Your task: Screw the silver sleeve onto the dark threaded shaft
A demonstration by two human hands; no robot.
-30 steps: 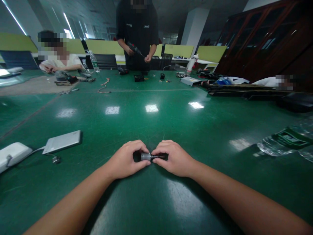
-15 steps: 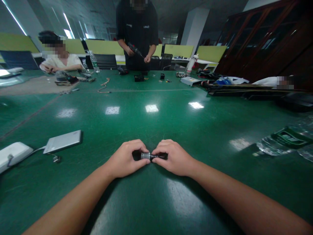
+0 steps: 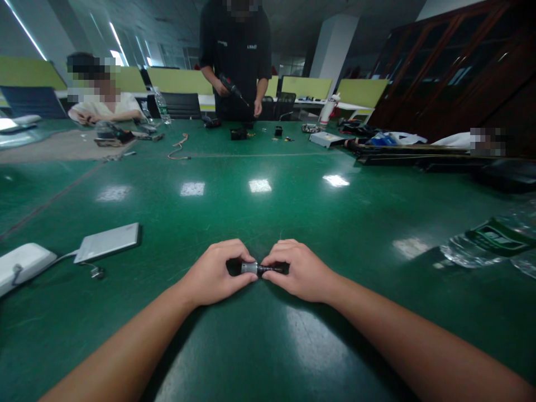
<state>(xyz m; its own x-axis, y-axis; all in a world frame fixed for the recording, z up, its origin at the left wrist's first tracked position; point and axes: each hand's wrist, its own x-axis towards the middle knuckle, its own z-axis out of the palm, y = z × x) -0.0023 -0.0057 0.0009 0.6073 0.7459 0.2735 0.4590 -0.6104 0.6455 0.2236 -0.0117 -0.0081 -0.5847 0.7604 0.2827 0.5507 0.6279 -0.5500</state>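
Note:
Low over the green tabletop [image 3: 234, 206], my left hand [image 3: 215, 272] pinches a small silver metal cylinder [image 3: 249, 268] between thumb and fingers. My right hand [image 3: 305, 272] grips a thin dark, ridged rod [image 3: 268, 269] that meets the cylinder's right end. The two pieces lie in one line, left to right. Whether they are joined or only touching, I cannot tell. The exact kind of either piece is too small to make out, and my fingers hide parts of both.
A white power strip [image 3: 23, 267] and a pale flat adapter [image 3: 109, 242] lie on the left. Clear plastic bottles [image 3: 488, 240] lie on the right. Across the table, a person [image 3: 235, 56] holds a power drill [image 3: 232, 88]; another person [image 3: 106, 106] sits at far left.
My hands keep almost the same hold, the right one shifted very slightly rightward. Across the table, the standing person's free hand has dropped away from the drill's tip.

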